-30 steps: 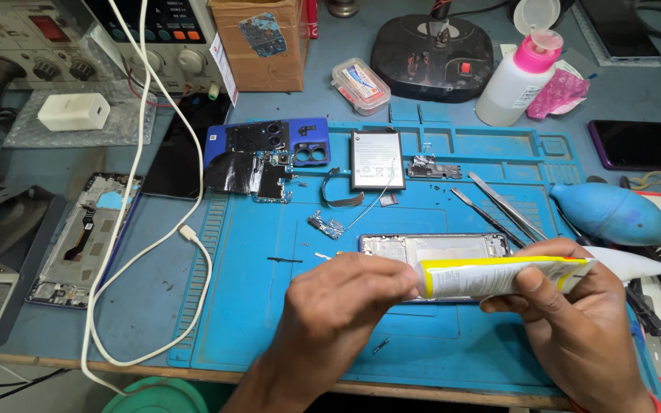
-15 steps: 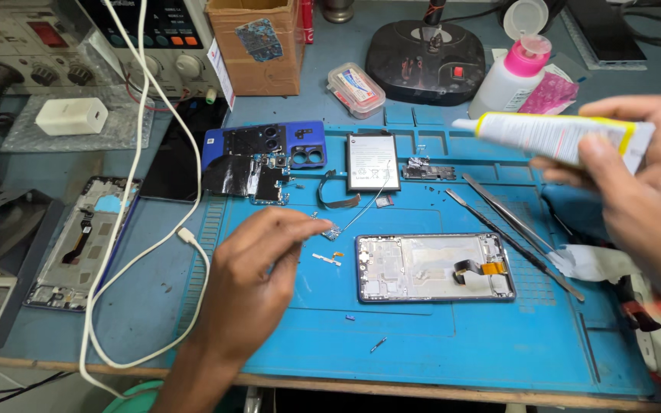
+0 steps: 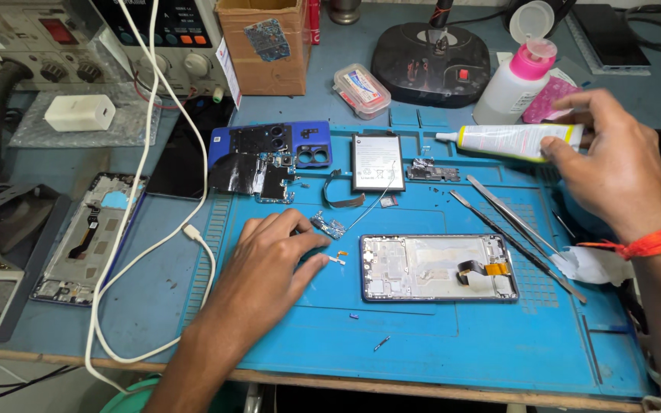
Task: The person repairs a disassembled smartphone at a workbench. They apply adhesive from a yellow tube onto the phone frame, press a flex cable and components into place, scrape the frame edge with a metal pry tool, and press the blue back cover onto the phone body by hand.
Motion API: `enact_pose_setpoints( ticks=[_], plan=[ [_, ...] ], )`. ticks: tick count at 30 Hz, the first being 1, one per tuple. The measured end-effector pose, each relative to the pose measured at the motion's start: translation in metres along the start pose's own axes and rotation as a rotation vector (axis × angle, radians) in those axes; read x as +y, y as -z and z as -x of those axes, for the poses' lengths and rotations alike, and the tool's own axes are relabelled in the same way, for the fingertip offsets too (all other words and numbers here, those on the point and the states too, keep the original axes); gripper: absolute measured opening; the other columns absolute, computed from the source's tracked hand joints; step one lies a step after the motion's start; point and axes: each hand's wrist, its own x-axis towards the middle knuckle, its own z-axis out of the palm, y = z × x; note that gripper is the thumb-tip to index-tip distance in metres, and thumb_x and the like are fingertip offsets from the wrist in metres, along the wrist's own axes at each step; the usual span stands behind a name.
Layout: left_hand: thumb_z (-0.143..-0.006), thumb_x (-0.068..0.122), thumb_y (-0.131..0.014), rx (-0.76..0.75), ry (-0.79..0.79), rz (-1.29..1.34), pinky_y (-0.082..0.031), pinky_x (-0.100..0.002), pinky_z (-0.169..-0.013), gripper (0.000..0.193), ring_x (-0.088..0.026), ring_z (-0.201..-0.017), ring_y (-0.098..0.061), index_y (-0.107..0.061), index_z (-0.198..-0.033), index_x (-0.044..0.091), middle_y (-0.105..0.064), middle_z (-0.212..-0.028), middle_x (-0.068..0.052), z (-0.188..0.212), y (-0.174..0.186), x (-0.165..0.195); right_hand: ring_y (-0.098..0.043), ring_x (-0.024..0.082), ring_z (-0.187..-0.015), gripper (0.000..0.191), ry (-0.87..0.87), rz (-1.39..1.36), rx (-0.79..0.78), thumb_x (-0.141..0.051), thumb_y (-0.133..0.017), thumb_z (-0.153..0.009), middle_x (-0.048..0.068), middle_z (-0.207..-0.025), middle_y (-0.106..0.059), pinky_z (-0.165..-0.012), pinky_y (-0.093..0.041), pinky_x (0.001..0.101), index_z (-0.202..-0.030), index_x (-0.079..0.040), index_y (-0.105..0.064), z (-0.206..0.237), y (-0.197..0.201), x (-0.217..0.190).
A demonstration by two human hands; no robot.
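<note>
An opened phone frame (image 3: pixel 437 268) with an orange flex cable lies on the blue repair mat (image 3: pixel 453 344). My right hand (image 3: pixel 613 172) grips a yellow-and-white glue tube (image 3: pixel 514 141) at the far right of the mat, nozzle pointing left. My left hand (image 3: pixel 273 264) rests palm down on the mat just left of the frame, fingertips beside a small circuit board piece (image 3: pixel 329 226) and a tiny part (image 3: pixel 337 260). A phone battery (image 3: pixel 377 162) and a blue back cover (image 3: pixel 269 153) lie farther back.
Two metal tweezers (image 3: pixel 514 229) lie right of the frame. A white bottle with pink cap (image 3: pixel 516 80), a black round base (image 3: pixel 431 61), a cardboard box (image 3: pixel 262 46) and a power supply (image 3: pixel 158 38) stand behind. A white cable (image 3: pixel 147 229) and another phone frame (image 3: pixel 86 237) lie left.
My right hand lifted the glue tube off the phone frame and carried it to the back right. My left hand drew away from the frame to the small parts on its left.
</note>
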Motion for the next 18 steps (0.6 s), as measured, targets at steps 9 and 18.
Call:
enact_pose_setpoints(
  ticks=[9, 18],
  plan=[
    [-0.081, 0.021, -0.076, -0.030, -0.052, -0.022, -0.043, -0.040, -0.092, 0.015, -0.022, -0.097, -0.064, -0.081, -0.091, 0.009, -0.069, -0.093, -0.006, -0.004, 0.003, -0.002, -0.069, 0.036, -0.099, 0.041, 0.029, 0.086, 0.077, -0.014, -0.083, -0.089, 0.022, -0.113, -0.065, -0.089, -0.056, 0.0445, -0.126, -0.002, -0.069, 0.014, 0.026, -0.054],
    [-0.083, 0.018, -0.074, -0.017, -0.130, -0.006, -0.043, -0.041, -0.090, 0.016, -0.025, -0.098, -0.063, -0.078, -0.092, 0.006, -0.065, -0.093, -0.009, -0.005, 0.004, -0.002, -0.066, 0.027, -0.117, 0.033, 0.204, -0.249, 0.081, -0.003, -0.074, -0.089, 0.020, -0.122, -0.064, -0.105, -0.052, 0.0371, -0.119, 0.004, -0.065, 0.043, 0.044, -0.105]
  ],
)
